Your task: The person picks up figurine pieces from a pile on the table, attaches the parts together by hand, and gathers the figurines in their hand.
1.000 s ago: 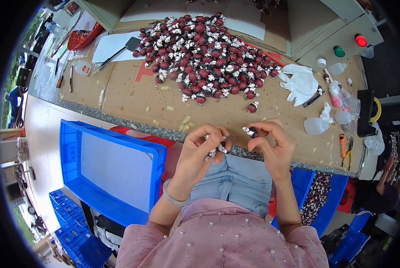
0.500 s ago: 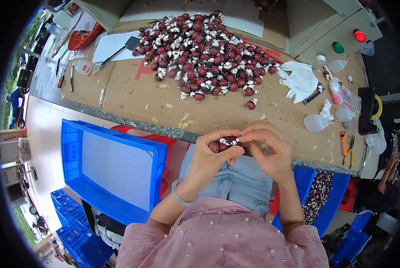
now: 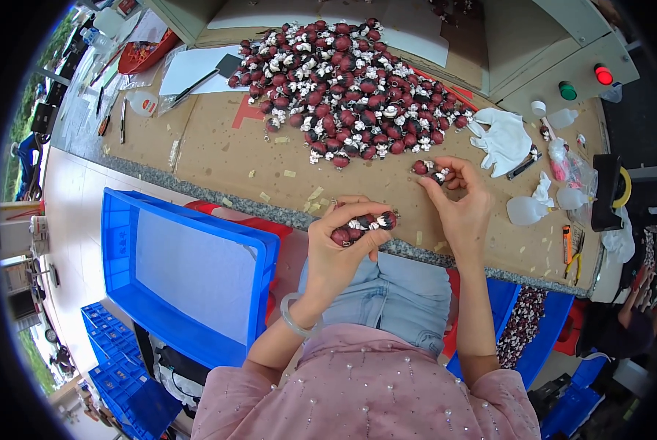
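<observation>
Since half a second ago the two hands have parted: then they met over one small cluster at the surface's near edge, and now the right hand point(image 3: 457, 202) has reached out toward one o'clock while the left hand point(image 3: 341, 249) stays close to the body. Left grip is closed together on a small cluster of dark red beads with white trimmings point(image 3: 361, 224), held just over the speckled near edge of the surface point(image 3: 218, 158). Right grip is pinched, thumb and fingertips clamped on two or three loose red pieces point(image 3: 430, 170) that lie on the brown cardboard at the fringe of the big pile. That pile of red and white pieces point(image 3: 350, 88) spreads across the surface at twelve o'clock from the hands, well apart from the left hand and near the right.

At three o'clock from the pile lies a white glove point(image 3: 506, 139), with small clear plastic bottles point(image 3: 526, 209) just beside it and a red button point(image 3: 602, 74) and a green button point(image 3: 567, 91) on the grey housing beyond. An orange-handled cutter point(image 3: 567, 244) lies at the right hand's three o'clock. At nine o'clock from the left hand stands a blue plastic crate point(image 3: 189, 271), below the surface's edge, with more blue crates stacked farther down at seven o'clock. A pale bangle point(image 3: 293, 323) circles the left wrist.
</observation>
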The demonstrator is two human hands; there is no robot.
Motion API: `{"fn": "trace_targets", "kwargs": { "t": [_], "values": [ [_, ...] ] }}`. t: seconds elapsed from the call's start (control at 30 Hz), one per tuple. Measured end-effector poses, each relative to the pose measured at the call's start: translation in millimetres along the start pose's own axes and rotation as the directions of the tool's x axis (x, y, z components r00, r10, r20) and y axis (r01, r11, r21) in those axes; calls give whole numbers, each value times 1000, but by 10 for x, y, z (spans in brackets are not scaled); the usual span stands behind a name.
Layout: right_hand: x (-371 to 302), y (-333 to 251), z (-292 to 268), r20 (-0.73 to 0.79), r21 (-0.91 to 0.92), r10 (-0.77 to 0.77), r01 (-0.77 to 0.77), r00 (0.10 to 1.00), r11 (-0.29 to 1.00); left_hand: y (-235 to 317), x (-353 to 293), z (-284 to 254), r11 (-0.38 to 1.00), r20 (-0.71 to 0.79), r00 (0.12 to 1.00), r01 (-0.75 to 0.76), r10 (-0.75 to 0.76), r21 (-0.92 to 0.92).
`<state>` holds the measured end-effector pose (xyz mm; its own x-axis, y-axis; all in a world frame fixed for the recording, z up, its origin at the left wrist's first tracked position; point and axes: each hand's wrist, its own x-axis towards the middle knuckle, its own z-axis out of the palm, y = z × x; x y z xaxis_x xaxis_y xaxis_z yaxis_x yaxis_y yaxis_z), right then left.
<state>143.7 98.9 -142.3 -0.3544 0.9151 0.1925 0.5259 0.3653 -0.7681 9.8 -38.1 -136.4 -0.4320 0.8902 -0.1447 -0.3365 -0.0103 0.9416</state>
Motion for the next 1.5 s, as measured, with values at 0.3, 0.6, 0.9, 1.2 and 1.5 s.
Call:
{"fn": "trace_targets", "kwargs": {
  "t": [0.3, 0.6, 0.9, 1.2, 1.5],
  "values": [
    [-662, -133, -937, -122, 331, 139, -91, 983, 939, -222, -272, 463, 934, 403, 852, 356, -335, 23],
    [-1740, -215, -1784, -448, 544, 365, -75, 816, 836, -904, -584, 2058, 914, 880, 364, 372, -304, 162],
    [-2024, 256, -1926, -532, 602, 431, -32, 729, 798, -1912, -823, 3129, 733, 799, 294, 634, -524, 247],
    [-1804, 464, -1734, -431, 598, 375, -51, 821, 800, -623, -267, 1472, 911, 712, 568, 257, -413, 324],
    [-1701, 668, -1435, 109, 994, 459, -96, 882, -51, 840, 418, 540, 648, 421, 588, -762, 691, 0]
  ]
}}
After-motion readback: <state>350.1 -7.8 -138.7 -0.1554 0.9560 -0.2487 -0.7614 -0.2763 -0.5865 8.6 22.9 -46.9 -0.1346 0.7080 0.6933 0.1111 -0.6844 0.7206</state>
